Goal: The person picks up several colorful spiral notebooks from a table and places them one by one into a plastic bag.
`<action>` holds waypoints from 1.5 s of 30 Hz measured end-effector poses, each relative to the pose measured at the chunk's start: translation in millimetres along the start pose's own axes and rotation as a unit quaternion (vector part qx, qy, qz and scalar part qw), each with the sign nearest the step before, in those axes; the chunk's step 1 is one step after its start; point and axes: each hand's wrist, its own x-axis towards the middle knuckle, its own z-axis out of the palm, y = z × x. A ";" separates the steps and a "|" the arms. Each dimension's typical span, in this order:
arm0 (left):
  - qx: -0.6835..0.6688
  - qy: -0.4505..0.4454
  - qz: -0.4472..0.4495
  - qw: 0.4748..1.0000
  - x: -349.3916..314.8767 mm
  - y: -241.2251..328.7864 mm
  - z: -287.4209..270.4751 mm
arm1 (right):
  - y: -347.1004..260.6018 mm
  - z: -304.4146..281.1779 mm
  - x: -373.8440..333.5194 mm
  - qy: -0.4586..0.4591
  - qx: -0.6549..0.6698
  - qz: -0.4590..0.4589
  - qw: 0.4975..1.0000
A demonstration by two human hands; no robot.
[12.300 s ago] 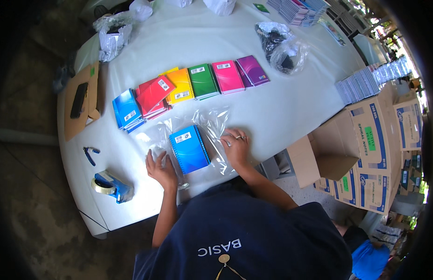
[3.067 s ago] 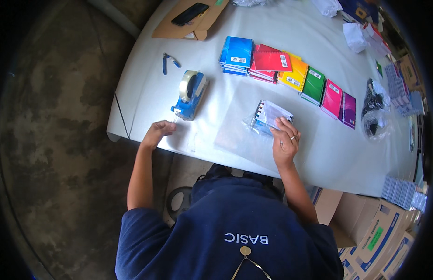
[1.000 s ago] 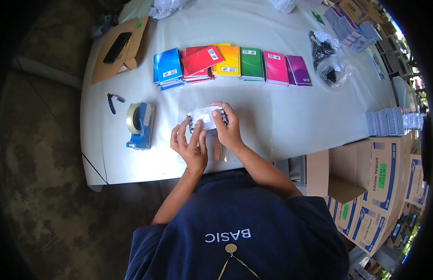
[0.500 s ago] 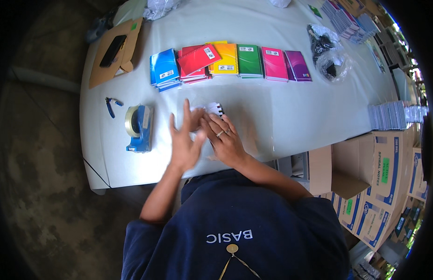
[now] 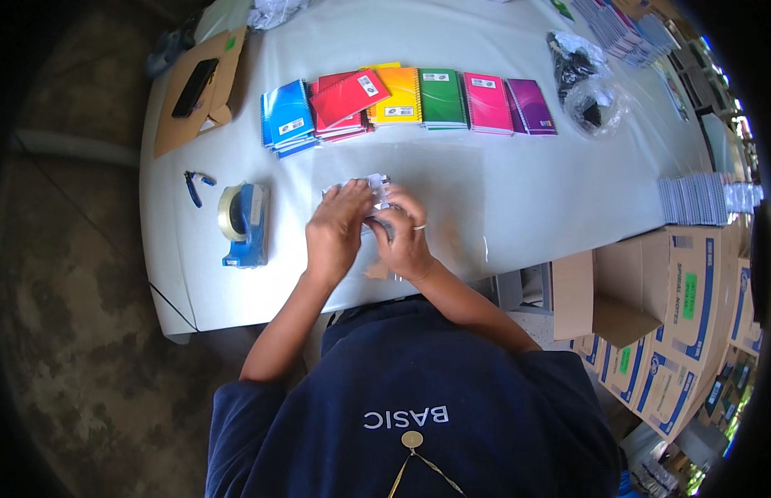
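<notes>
Both hands meet near the front of the table, around a small white bundle [image 5: 379, 184] with dark marks; its kind I cannot make out, as the fingers cover most of it. Over its left side my left hand [image 5: 340, 228] is closed, fingers bent together. My right hand [image 5: 406, 241], with a ring on one finger, grips the right side between curled fingers and thumb. Beyond the hands lies a row of spiral notebooks in small stacks: blue [image 5: 286, 112], red [image 5: 350, 98], yellow [image 5: 398, 91], green [image 5: 442, 98], pink [image 5: 487, 104] and purple [image 5: 532, 108].
To the left are a blue tape dispenser [image 5: 251, 224], cutting pliers [image 5: 194, 187] and a phone [image 5: 196, 87] on brown cardboard [image 5: 219, 83]. Clear plastic wrap [image 5: 593, 104] lies at right. More notebook stacks [image 5: 692, 201] line the right edge, above an open carton [image 5: 626, 286].
My left hand, spread and raised before, has come down onto the white bundle. My right hand has shifted from lying flat to curling around its right side.
</notes>
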 end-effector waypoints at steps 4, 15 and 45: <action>0.040 -0.033 -0.004 0.999 -18.0 17.3 -8.7 | -1.4 -8.6 7.3 -0.041 0.013 0.056 0.998; -0.256 -0.041 -0.627 0.734 -88.5 -131.1 -139.3 | 3.9 -12.2 3.0 -0.095 -0.028 0.005 0.995; -0.359 0.085 -0.545 0.753 -45.2 54.6 8.3 | 5.5 -28.3 -2.5 -0.140 -0.013 -0.021 0.990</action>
